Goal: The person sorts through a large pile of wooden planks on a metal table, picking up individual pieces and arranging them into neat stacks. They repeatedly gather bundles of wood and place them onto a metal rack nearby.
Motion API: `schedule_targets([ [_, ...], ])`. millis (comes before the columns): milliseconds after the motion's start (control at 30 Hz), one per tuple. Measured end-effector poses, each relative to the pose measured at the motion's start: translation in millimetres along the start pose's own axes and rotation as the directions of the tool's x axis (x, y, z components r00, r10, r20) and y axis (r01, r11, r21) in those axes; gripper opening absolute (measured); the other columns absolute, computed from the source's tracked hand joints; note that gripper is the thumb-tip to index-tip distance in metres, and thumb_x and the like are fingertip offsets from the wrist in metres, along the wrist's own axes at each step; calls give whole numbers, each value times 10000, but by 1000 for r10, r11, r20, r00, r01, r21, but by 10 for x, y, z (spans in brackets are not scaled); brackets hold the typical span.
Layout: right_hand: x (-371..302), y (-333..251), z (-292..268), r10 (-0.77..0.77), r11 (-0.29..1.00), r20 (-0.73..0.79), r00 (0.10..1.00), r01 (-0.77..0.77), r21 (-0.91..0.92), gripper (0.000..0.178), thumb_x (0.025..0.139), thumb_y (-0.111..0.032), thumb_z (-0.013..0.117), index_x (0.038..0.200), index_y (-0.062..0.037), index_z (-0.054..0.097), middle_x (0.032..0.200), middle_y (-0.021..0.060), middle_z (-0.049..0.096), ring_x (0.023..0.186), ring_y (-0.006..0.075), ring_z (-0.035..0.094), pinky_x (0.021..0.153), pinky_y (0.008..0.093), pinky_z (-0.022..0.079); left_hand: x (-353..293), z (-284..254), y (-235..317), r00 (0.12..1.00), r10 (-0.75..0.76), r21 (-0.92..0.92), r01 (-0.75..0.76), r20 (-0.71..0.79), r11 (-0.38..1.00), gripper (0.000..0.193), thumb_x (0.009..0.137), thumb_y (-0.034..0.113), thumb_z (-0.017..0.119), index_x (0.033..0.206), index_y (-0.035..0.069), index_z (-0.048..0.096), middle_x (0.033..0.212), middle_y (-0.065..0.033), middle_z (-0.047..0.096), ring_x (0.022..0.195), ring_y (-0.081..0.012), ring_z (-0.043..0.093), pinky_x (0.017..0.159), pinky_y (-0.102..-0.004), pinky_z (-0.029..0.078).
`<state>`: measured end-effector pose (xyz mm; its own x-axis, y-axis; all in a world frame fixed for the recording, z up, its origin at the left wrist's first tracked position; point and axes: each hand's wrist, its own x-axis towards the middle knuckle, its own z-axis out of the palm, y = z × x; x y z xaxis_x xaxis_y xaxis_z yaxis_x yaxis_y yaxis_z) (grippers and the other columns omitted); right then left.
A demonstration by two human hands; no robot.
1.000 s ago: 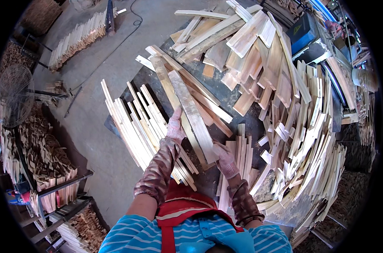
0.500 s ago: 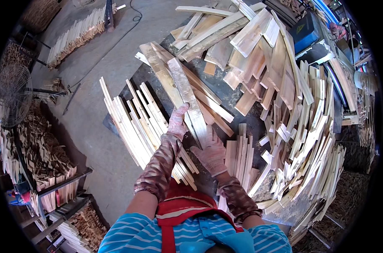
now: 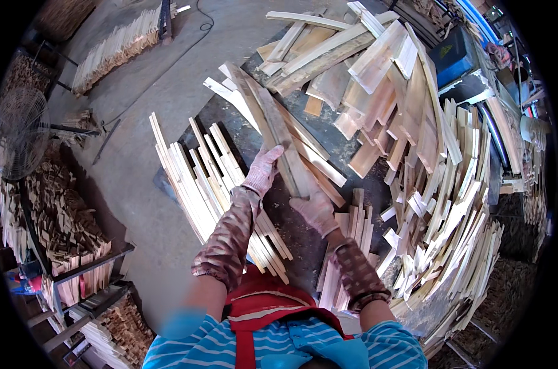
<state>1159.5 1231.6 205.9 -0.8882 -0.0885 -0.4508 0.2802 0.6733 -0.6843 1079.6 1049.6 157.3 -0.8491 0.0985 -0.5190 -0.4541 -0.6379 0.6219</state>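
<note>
Hands (image 3: 263, 170) (image 3: 316, 210) hold boards (image 3: 280, 132) while a metal rack (image 3: 94, 264) contains wood pieces (image 3: 73, 227).

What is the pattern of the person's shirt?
The shirt is blue with white stripes, seen in the head view.

Grip Half Hidden, Edges Lost in Shadow

The right hand (image 3: 316, 211) covers the near end of the held wood (image 3: 285, 150); how its fingers close there cannot be made out. Whatever part of the left hand (image 3: 262, 169) lies beneath is hidden. The patterned arm cover (image 3: 227, 243) hides parts of the pale strips (image 3: 190, 190). The lower edge crops the striped shirt (image 3: 270, 344), its left sleeve blurred. Lower-right stacks (image 3: 509, 295) are too dark to separate.
</note>
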Motion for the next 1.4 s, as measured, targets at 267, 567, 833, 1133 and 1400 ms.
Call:
schedule_targets([
  [267,1057,323,-72,-209,963,-137,968,228,142,906,770,-286,801,1542,-59,382,1367,259,602,1272,354,590,1044,372,472,-368,-238,345,981,120,128,-101,-153,987,599,965,288,668,1465,23,473,1302,-115,621,1162,-261,598,1025,-441,479],
  [567,1131,-224,-228,-10,852,-102,995,-45,-522,936,813,-357,745,1585,-170,249,1414,213,558,1226,364,610,1004,441,513,-1413,-1339,451,701,422,343,-261,-575,902,406,958,102,670,1334,-36,608,1141,-75,678,1034,-164,634,946,-320,526],
  [833,975,-210,-256,-142,714,-213,967,-49,-698,901,849,-372,727,1570,-122,246,1269,162,596,1087,363,650,889,497,554,-1704,-2384,58,452,662,614,-272,-598,741,453,924,35,674,1366,-10,581,1335,-112,620,1145,-198,616,992,-325,502],
  [1133,561,39,-165,-314,750,-241,918,84,-656,893,815,-314,755,1551,-93,303,1291,179,590,1085,379,623,907,485,530,-1818,-2475,19,412,740,832,87,-531,549,501,865,101,739,1348,46,619,1298,-87,625,1053,-181,616,935,-314,511],
  [1400,714,140,-230,-305,769,-313,899,39,-637,881,828,-373,742,1542,-91,307,1217,179,601,1049,350,644,867,455,552,-1893,-2372,97,390,749,839,148,-536,523,549,838,155,767,1356,59,612,1355,-112,590,1232,-264,579,1035,-362,473],
])
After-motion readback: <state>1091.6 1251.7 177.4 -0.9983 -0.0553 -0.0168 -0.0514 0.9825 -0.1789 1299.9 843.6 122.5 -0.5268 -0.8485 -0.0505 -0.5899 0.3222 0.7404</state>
